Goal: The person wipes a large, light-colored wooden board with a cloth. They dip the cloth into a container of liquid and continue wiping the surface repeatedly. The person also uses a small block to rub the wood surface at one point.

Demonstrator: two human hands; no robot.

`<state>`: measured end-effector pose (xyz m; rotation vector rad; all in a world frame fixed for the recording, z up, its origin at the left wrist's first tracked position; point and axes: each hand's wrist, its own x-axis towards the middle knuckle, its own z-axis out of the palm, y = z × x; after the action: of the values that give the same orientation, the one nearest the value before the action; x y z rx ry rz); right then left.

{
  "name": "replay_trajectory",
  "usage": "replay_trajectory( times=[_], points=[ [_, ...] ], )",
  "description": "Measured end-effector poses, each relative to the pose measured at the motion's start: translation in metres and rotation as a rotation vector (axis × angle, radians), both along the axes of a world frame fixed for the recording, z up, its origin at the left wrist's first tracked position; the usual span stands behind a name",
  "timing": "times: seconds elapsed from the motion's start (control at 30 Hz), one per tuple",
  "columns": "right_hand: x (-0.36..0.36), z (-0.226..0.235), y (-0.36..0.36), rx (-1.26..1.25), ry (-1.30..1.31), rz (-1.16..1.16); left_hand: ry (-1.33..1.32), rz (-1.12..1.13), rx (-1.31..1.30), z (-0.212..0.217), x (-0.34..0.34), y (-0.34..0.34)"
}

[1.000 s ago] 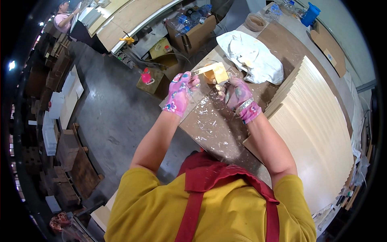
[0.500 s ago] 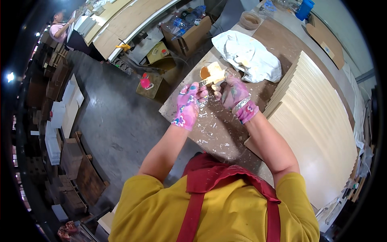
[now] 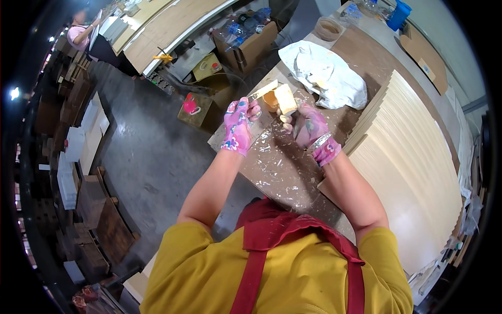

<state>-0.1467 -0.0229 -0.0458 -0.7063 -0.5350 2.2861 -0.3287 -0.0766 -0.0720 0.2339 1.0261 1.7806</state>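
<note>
My left hand (image 3: 239, 125), in a pink flowered glove, is closed on a small putty knife (image 3: 265, 90) whose blade is coated with cream putty. My right hand (image 3: 310, 126), in a matching glove with bare-looking fingertips, grips what looks like a small putty-smeared cup (image 3: 285, 99). The cup is tilted, with its orange-brown hollow toward the left. The knife's blade is just above and left of the cup's mouth. Both hands are over the corner of a brown worktable (image 3: 282, 162) strewn with white flecks. Beyond the cup lies a crumpled white cloth (image 3: 329, 73) with yellowish smears.
A fanned stack of pale wood panels (image 3: 402, 172) covers the table's right side. A round tub (image 3: 328, 29) and a blue cup (image 3: 399, 14) stand farther back. On the floor at left are metal cans (image 3: 201, 112) and a carton of bottles (image 3: 246, 47). A person (image 3: 83, 36) stands far left.
My left hand has drawn the putty knife slightly left and up, away from the cup. The cup has turned a little in my right hand and shifted slightly right.
</note>
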Motion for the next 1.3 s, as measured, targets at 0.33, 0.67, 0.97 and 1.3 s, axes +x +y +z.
replay_trajectory(
  times=[0.33,0.67,0.97,1.3],
  points=[
    [-0.013,0.002,0.007,0.007,-0.133,-0.026,-0.124,-0.006,0.01,0.0,0.011,-0.014],
    [-0.008,-0.002,0.006,0.009,-0.118,0.028,-0.071,-0.049,0.076,-0.002,0.012,-0.013],
    [0.012,0.01,0.005,0.017,0.122,0.122,0.4,0.091,-0.038,0.022,-0.003,-0.008],
    [0.008,0.013,0.02,0.055,-0.011,0.049,1.245,0.006,-0.077,0.049,-0.012,-0.014]
  ],
)
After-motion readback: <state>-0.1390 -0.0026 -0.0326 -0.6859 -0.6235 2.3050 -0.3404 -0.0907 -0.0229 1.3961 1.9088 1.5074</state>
